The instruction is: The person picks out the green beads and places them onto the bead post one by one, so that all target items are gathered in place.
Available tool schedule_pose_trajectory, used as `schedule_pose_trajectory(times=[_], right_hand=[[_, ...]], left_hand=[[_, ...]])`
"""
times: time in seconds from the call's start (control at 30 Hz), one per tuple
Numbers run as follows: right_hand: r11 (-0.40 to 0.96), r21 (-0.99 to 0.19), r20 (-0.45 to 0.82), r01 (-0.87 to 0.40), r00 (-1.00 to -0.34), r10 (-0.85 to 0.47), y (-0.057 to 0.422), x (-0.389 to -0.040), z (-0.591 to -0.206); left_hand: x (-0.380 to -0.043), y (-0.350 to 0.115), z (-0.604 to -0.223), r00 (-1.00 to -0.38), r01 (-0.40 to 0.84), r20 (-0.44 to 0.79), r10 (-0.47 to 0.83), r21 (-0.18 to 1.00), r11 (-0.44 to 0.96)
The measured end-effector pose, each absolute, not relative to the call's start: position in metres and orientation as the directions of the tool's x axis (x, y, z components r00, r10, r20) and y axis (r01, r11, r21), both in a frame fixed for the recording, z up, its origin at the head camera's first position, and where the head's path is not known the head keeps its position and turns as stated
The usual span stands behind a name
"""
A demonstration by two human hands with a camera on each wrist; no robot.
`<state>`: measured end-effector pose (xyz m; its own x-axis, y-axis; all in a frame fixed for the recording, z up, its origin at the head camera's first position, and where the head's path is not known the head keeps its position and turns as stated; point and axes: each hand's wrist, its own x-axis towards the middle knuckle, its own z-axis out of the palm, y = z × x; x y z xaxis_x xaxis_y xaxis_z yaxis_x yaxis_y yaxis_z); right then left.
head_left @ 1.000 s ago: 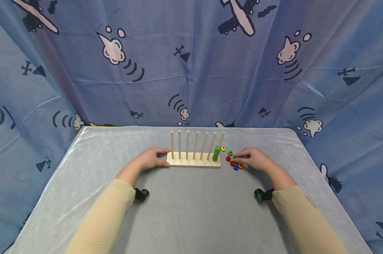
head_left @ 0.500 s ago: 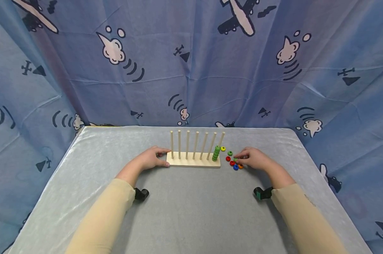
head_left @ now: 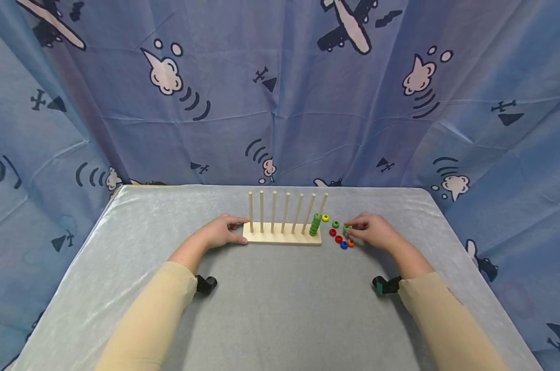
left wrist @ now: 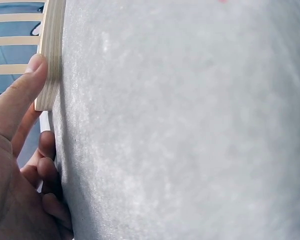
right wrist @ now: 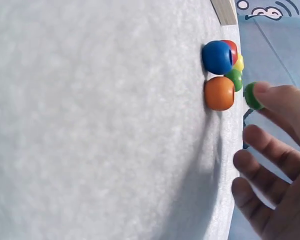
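Note:
A pale wooden pegboard (head_left: 282, 238) with a row of several upright pegs stands on the cloth-covered table. My left hand (head_left: 218, 231) grips its left end, with the thumb (left wrist: 36, 65) on the front edge in the left wrist view. Green beads (head_left: 315, 225) are stacked on the rightmost peg. To the right of the board, my right hand (head_left: 373, 231) pinches a green bead (right wrist: 252, 96) between thumb and index finger, raised above the cloth. The other fingers of that hand are spread and loosely curled.
Loose beads lie between board and right hand: a yellow bead (head_left: 325, 218), a green bead (head_left: 335, 224), two red beads (head_left: 333, 232), a blue bead (right wrist: 217, 57) and an orange bead (right wrist: 219, 93). A blue patterned curtain (head_left: 280, 103) hangs behind the table (head_left: 280, 309).
The right hand has lifted the green bead slightly up and away from the other loose beads. My left hand and the pegboard stay in place.

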<state>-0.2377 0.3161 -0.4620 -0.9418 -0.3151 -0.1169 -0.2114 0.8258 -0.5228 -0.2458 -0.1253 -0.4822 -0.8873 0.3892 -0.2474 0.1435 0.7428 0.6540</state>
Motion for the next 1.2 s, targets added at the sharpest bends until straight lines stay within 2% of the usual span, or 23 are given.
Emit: schedule_pose_trajectory(times=[0.33,0.63,1.2], right_hand=[[0.819,-0.506,0.023,-0.272,-0.953,-0.302,0.312,-0.234,-0.452],[0.783,-0.558,0.099,-0.275,-0.959,-0.266,0.299,-0.228,-0.432],[0.714,-0.583,0.33,-0.389,-0.916,-0.229,0.265,-0.214,-0.394]], left_hand=[[-0.245,-0.125,-0.481,-0.887,0.14,-0.25,0.388,0.656,0.742],[-0.243,-0.125,-0.479,-0.886,0.148,-0.243,0.394,0.657,0.74],[-0.243,-0.125,-0.479,-0.884,0.151,-0.239,0.402,0.667,0.729]])
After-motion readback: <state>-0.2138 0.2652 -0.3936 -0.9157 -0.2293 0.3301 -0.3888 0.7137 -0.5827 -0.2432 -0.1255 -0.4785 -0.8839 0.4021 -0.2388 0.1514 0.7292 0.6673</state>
